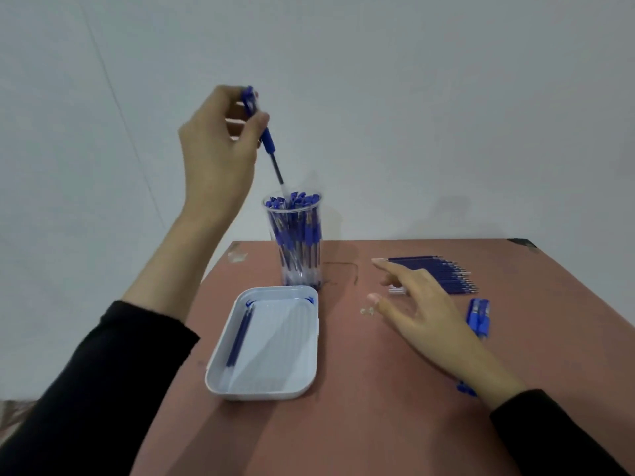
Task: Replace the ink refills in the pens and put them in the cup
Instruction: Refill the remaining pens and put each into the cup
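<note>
A person's left hand (pixel 216 149) is raised above a reddish-brown desk (pixel 378 424). Its fingers and thumb pinch the upper end of a blue pen (pixel 268 142), which slants tip-down with the tip just reaching the mouth of a clear plastic cup (pixel 299 242). The cup stands near the far edge of the desk and is crowded with blue pens, so this pen is best steered toward a gap and lowered gently rather than dropped, so it does not catch on the other pen tops or tip the cup. The right hand (pixel 422 310) hovers low over the desk, fingers spread and relaxed, holding nothing, beside a neat row of blue refills (pixel 436 274). A few loose pens (pixel 479 317) lie near that wrist. In front of the cup sits a white tray (pixel 268 389) — it holds about two dark blue refill tubes (pixel 240 334) along its left wall, likely the old ones.
</note>
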Tool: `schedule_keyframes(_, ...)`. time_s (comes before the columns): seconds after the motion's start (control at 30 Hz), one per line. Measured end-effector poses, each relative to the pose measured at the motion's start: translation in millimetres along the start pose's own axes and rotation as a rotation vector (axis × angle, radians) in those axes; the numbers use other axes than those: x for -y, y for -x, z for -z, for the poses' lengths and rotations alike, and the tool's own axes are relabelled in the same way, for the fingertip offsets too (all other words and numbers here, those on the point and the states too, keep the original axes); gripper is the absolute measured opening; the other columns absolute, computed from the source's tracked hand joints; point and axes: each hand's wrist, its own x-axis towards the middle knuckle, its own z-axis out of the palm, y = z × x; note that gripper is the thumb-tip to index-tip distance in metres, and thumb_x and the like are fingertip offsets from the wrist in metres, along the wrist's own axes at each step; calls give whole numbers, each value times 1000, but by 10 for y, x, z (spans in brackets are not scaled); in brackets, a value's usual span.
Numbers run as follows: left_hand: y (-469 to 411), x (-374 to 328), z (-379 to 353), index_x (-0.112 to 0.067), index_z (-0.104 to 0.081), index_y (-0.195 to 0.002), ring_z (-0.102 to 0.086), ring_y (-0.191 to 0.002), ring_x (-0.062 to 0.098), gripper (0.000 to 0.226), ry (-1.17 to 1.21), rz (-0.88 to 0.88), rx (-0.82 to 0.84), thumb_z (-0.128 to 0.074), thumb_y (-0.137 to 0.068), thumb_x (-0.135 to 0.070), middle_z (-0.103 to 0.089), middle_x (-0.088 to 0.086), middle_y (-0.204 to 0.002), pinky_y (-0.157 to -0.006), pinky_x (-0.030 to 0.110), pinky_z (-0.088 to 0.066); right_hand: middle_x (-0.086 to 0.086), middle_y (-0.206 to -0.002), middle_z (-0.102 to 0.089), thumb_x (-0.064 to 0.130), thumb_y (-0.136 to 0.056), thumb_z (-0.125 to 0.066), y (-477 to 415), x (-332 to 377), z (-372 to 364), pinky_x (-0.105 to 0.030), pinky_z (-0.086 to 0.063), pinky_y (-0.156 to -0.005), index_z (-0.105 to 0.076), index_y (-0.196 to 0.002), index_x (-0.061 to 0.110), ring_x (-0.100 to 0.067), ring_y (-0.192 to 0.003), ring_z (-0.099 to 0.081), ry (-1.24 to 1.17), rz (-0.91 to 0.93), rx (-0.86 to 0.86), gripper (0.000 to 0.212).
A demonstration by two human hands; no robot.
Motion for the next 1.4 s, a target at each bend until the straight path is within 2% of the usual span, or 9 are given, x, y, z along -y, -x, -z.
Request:
schedule_keyframes(0.27, 250, 295, -228, -16, -57, -113, -64, -69, 7, 28, -84, 125, 214, -65, -86, -11, -66, 4, -83, -59, 9, -48, 19, -107, -53, 58, -82, -52, -28, -45, -25, -10, -35, -86, -35, -120, 63, 5, -105, -45, 39, 25, -10, 42)
schedule_keyframes(0.57, 355, 381, -330, -13, -69, -97, -60, -91, 19, 14, -427, 101, 358, -62, -89, -23, -68, -2, -89, -78, 32, -47, 21, -105, -50, 57, -82, -50, -20, -29, -19, -21, -38, -91, -42, -133, 47, 1, -104, -48, 58, 22, -5, 52)
schedule_keyframes(0.83, 410, 399, -279, 2, -61, -64, -37, -67, 25, 48, -452, 89, 386, -49, -96, -32, -42, 0, -46, -54, 29, -25, 15, -107, -54, 58, -82, -47, -34, -67, -21, -17, -37, -88, -44, -135, 43, 4, -103, -47, 70, 6, 2, 55)
schedule_keyframes(0.9, 427, 385, -272, 0, -64, -70, -44, -71, 27, 45, -430, 78, 372, -48, -96, -31, -51, 3, -53, -57, 29, -28, 14, -106, -56, 54, -84, -49, -39, -82, -18, -15, -35, -87, -47, -134, 40, 5, -101, -47, 67, 9, -13, 52)
schedule_keyframes(0.97, 450, 340, -262, -9, -71, -92, -55, -93, 27, 31, -421, 48, 325, -48, -96, -29, -69, 4, -82, -69, 27, -36, 13, -102, -58, 43, -89, -55, -63, -98, -7, -10, -33, -84, -54, -130, 35, 5, -97, -46, 67, 10, -67, 42)
schedule_keyframes(1.03, 519, 255, -275, -16, -67, -113, -49, -116, 22, 28, -419, -4, 256, -49, -96, -27, -68, 1, -109, -78, 21, -32, 14, -93, -58, 29, -90, -62, -92, -134, 60, -7, -31, -78, -61, -122, 30, 0, -89, -46, 93, -6, -175, 32)
schedule_keyframes(1.13, 762, 87, -349, -15, -66, -114, -46, -117, 22, 25, -315, -93, 191, -53, -95, -24, -68, 1, -105, -81, 15, -27, 11, -85, -58, 25, -90, -61, -105, -219, 283, -18, -34, -71, -65, -109, 26, -10, -85, -49, 188, -84, -272, 19)
schedule_keyframes(1.23, 1099, -11, -538, -13, -69, -108, -50, -109, 26, 28, -225, -132, 296, -51, -89, -25, -69, 0, -103, -87, 14, -26, 7, -79, -58, 26, -89, -60, -34, -317, 578, -27, -36, -67, -63, -88, 25, -16, -79, -54, 242, -246, -280, 4)
schedule_keyframes(1.4, 1655, -104, -910, -18, -71, -101, -51, -98, 23, 21, -180, -82, 563, -56, -89, -25, -69, -3, -100, -82, 16, -27, 0, -77, -58, 38, -88, -55, 166, -345, 884, -31, -37, -63, -53, -70, 18, -28, -80, -57, 603, -523, -84, 27)
